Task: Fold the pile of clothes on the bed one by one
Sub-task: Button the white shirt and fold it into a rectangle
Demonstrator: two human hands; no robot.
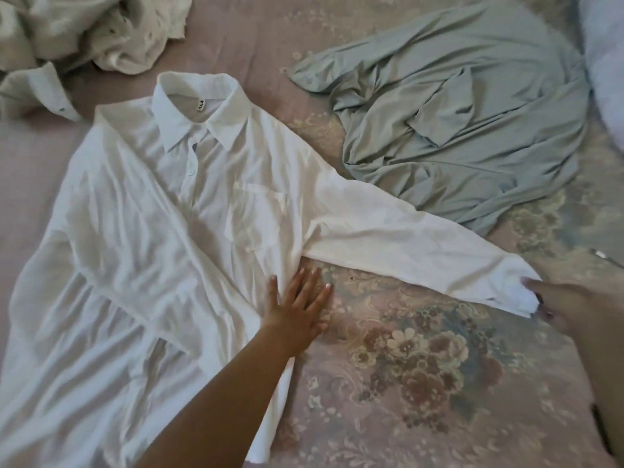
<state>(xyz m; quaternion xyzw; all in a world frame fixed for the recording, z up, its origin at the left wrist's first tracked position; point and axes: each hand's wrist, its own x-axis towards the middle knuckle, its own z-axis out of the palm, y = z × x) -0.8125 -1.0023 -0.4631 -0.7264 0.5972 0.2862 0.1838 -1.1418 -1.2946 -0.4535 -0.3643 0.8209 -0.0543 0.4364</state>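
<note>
So the white shirt (175, 231) lies spread face up on the bed (422, 383), collar (199, 109) toward the far side, buttons done up down the front, chest pocket showing. One sleeve is laid across the shirt's own front on the diagonal; the other sleeve (405, 238) runs straight out from the shirt's body over the flowered bedspread. The left hand (297, 305) is flat, fingers straight and spread, pressing down at the shirt's side seam just under that outstretched sleeve, half on cloth, half on bedspread. The right hand (570, 305) is out at the cuff end of that sleeve, blurred, and it pinches the cuff (513, 285) between thumb and fingers. Beyond the sleeve, on the far side of the shirt, a grey-green garment (466, 116) lies rumpled and unfolded, its edge just touching the sleeve. Past the shirt's collar, at the far corner, sits a heap of cream clothes (84, 32), a buttoned cuff poking out toward the shirt's shoulder. A pale pillow (607, 62) shows beyond the grey-green garment
</note>
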